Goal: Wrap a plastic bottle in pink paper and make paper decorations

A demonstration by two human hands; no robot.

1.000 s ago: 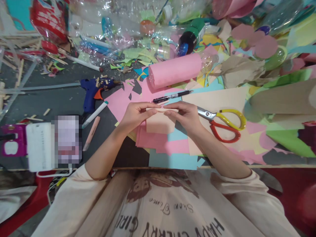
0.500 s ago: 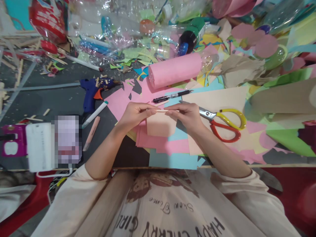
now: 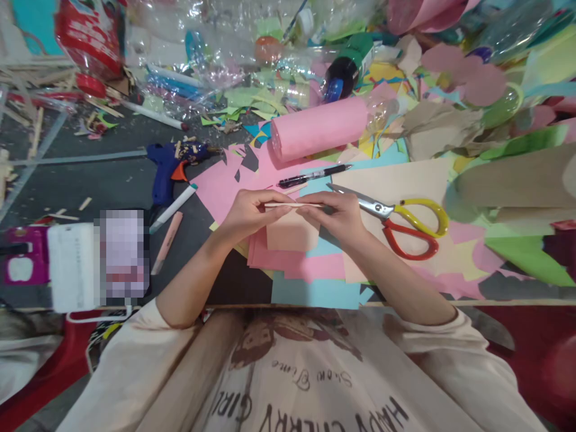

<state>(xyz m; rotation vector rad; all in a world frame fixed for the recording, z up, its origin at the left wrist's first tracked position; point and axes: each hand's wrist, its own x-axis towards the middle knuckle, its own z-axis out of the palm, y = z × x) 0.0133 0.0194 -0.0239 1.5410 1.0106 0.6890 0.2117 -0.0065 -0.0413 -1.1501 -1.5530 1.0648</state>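
Between both hands is a piece of peach paper [image 3: 293, 231], pinched along its far edge, where a narrow pale fold or strip [image 3: 294, 205] shows nearly edge-on. My left hand [image 3: 254, 210] closes thumb and fingers on the left part of that edge. Opposite it, my right hand [image 3: 338, 211] pinches the right part, and the fingertips of both hands almost meet in the middle. Whether the strip and the lower panel are one sheet, I cannot tell. Pink paper [image 3: 270, 258] and light blue paper [image 3: 315, 294] lie underneath.
Scissors [image 3: 382, 210] lie right of my right hand, a black pen [image 3: 310, 175] just beyond both hands. A pink paper-wrapped bottle [image 3: 321, 129] rests farther back. At left are a blue glue gun [image 3: 164, 174], markers [image 3: 173, 210] and a phone [image 3: 125, 255]. Plastic bottles and scraps crowd the back.
My fingertips have come closer together along the paper's edge. The pale strip now shows wider, reaching out past the fingers on both sides. Scissor tips are more exposed.
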